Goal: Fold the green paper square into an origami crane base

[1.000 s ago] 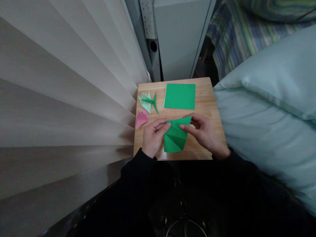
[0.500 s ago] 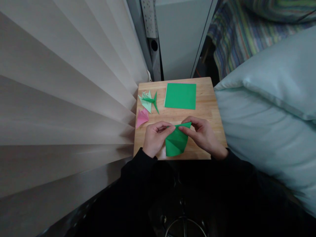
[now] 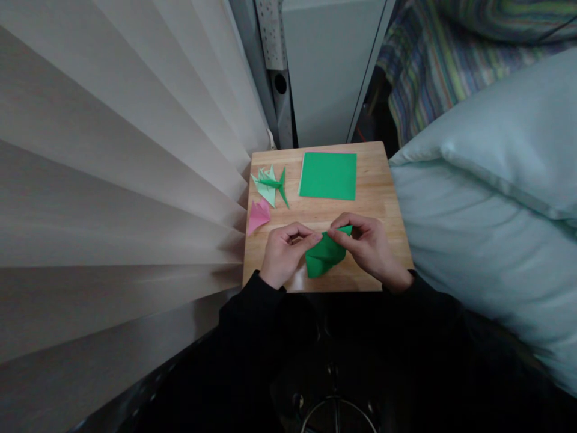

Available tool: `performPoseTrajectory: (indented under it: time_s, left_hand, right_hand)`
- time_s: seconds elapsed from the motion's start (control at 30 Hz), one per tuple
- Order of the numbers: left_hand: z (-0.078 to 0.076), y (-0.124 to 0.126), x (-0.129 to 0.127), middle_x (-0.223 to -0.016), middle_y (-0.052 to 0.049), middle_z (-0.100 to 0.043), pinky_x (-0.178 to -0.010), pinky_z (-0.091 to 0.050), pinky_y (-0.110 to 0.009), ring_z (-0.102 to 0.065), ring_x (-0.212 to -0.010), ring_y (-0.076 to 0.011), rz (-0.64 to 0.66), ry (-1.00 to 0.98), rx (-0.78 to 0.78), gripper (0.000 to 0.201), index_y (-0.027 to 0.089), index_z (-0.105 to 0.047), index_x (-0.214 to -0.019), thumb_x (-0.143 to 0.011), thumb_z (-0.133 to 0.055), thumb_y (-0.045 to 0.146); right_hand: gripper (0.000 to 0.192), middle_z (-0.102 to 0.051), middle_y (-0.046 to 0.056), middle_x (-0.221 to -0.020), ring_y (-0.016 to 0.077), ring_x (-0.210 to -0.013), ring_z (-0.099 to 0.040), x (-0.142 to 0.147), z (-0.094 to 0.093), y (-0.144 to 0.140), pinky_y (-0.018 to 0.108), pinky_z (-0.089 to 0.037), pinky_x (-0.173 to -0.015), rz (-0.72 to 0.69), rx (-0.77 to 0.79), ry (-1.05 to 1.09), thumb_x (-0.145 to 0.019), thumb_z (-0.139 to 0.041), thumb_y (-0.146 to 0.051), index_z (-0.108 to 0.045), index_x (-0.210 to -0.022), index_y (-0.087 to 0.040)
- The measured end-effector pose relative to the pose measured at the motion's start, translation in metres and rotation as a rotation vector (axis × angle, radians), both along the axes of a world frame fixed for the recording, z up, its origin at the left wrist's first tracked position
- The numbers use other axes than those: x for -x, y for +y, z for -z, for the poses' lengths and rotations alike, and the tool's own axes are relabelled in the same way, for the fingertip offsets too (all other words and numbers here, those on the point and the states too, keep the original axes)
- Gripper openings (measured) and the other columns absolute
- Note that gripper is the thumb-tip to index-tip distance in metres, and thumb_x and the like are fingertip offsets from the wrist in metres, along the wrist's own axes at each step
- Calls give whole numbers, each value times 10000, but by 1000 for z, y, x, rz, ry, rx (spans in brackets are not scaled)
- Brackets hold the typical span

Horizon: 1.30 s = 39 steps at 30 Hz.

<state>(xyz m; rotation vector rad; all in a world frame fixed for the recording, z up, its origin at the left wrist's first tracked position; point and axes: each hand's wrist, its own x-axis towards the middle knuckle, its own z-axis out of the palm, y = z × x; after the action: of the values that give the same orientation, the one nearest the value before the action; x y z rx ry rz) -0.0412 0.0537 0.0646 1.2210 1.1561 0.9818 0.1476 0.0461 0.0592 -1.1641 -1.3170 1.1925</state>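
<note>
A creased sheet of green origami paper (image 3: 324,255) hangs between my two hands over the front part of the small wooden table (image 3: 369,276). My left hand (image 3: 288,246) pinches its upper left edge between thumb and fingers. On the other side my right hand (image 3: 363,243) grips the upper right part, thumb in front, and a green corner pokes out above those fingers. Both thumbs are close together at the paper's top edge. The lower part of the sheet bends and tilts; its back is hidden.
A stack of square paper (image 3: 328,175), green on top, lies at the back. Folded green paper pieces (image 3: 273,185) and a pink folded piece (image 3: 259,215) sit at the left. A pleated curtain (image 3: 135,180) borders the left, pale bedding (image 3: 478,180) the right, a cabinet (image 3: 331,72) the back.
The lower part of the green paper has risen and bent, so less of its face shows. My right hand's thumb has shifted slightly along the top edge.
</note>
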Motion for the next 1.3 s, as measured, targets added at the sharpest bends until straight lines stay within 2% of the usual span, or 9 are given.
performPoseTrajectory:
  time_s: [0.37, 0.43, 0.53, 0.63, 0.73, 1.0, 1.13, 1.2, 1.3]
  left_hand:
    - [4, 6, 8, -618, 11, -658, -632, -463, -267, -541, -582, -114, -4, 23, 33, 218, 173, -728, -685, -769, -820, 352]
    - [6, 7, 7, -640, 5, -666, -620, -452, -266, -541, -589, -116, -29, 36, 25, 232, 171, -732, -706, -769, -820, 375]
    - [6, 5, 5, -657, -1, -670, -591, -429, -262, -546, -597, -123, -16, 56, 23, 236, 174, -748, -749, -780, -813, 399]
    - [5, 1, 2, -648, -10, -664, -574, -422, -264, -570, -619, -141, 48, 87, 12, 211, 179, -759, -763, -797, -806, 382]
    - [3, -1, 0, -649, -16, -665, -572, -421, -266, -580, -631, -149, 77, 82, -1, 197, 176, -761, -763, -808, -796, 364]
    - [2, 0, 0, -564, 30, -567, -536, -349, -247, -455, -533, -89, 36, -69, 44, 278, 165, -695, -641, -754, -828, 381]
    - [8, 0, 0, -474, 64, -470, -456, -252, -230, -378, -442, -67, -37, -140, 150, 295, 163, -694, -686, -735, -843, 413]
    - [11, 1, 1, -461, 73, -465, -432, -244, -219, -380, -411, -63, -93, -209, 218, 333, 162, -695, -734, -710, -864, 448]
    - [15, 3, 2, -509, 60, -513, -441, -325, -202, -445, -436, -64, -123, -337, 297, 374, 159, -672, -747, -671, -899, 446]
  right_hand:
    - [168, -682, 7, -737, 155, -708, -602, -18, 2, 14, 315, -491, -704, 180, 9, 59, -813, -789, -338, -704, -736, -214]
    - [162, -722, 19, -864, 174, -825, -653, -19, 2, 13, 334, -517, -789, 173, 3, 86, -819, -795, -363, -717, -862, -228]
    - [341, -744, 38, -1103, 216, -1060, -683, -15, 2, 10, 376, -510, -942, 61, 0, 64, -764, -856, -355, -713, -1055, -250]
    - [184, -749, 18, -903, 199, -895, -686, -7, 3, 4, 358, -505, -864, -77, 19, -72, -781, -841, -330, -739, -888, -221]
    - [138, -706, -1, -738, 168, -719, -625, -2, 3, 0, 327, -472, -723, -89, 50, -99, -832, -781, -320, -728, -772, -207]
    - [126, -697, -5, -712, 162, -701, -588, -6, 8, 2, 321, -429, -689, 66, 57, -31, -815, -773, -284, -727, -717, -220]
    - [155, -683, -8, -700, 160, -690, -582, -10, 13, 7, 316, -454, -694, 163, 98, 69, -798, -795, -337, -726, -711, -229]
    - [229, -708, 7, -766, 175, -760, -631, -12, 16, 9, 336, -499, -778, 150, 102, 125, -878, -726, -437, -739, -773, -234]
    - [289, -756, 36, -937, 210, -899, -685, -14, 18, 9, 384, -526, -884, 11, 79, 63, -934, -658, -514, -749, -939, -240]
